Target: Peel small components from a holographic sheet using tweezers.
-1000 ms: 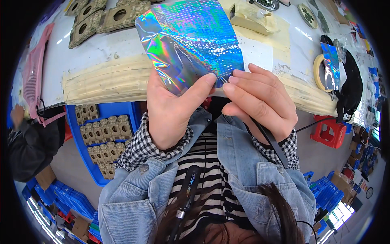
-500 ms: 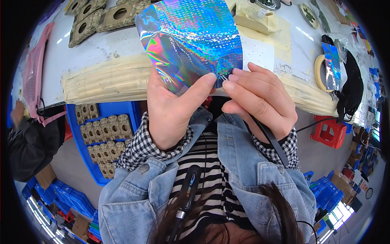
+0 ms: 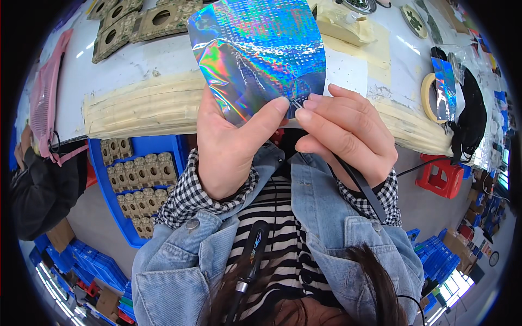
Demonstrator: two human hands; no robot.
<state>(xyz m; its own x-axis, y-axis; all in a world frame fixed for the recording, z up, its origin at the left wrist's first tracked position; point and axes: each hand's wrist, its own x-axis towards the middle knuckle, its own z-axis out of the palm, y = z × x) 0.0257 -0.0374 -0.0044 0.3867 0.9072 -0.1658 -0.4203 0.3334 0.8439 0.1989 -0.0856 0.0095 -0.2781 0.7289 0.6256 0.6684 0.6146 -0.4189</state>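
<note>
So the left hand (image 3: pixel 228 141) has its grip clamped on the lower edge of a shiny holographic sheet (image 3: pixel 261 60), thumb flat on the front and the other fingers tucked behind. The right hand (image 3: pixel 353 136) has its grip closed around a pair of dark tweezers (image 3: pixel 360 187), and the metal tips are at the sheet's lower right part, just beside the left thumb. Can't tell if the tips are pinching anything.

Progress-wise, it's fuzzy: rows of little marks cover most of the sheet, so plenty seem to be left there, while the lower left bit looks plain and creased. Whether anything's been lifted off is anyone's guess.

Pose: both forearms come up from below, left wrist upright, right hand angled inward with its fingers bunched and the tweezers' back end sloping toward the cuff.

The sheet's held up in front of the tabletop (image 3: pixel 70 95), over its taped front edge (image 3: pixel 141 111). Camouflage parts (image 3: pixel 142 31) with round holes lie at upper left; smaller camouflage pieces (image 3: pixel 142 174) sit in rows in a blue crate (image 3: pixel 115 214) below. Off right, there's a tape roll (image 3: pixel 426 95) and a red stool (image 3: pixel 447 175).
</note>
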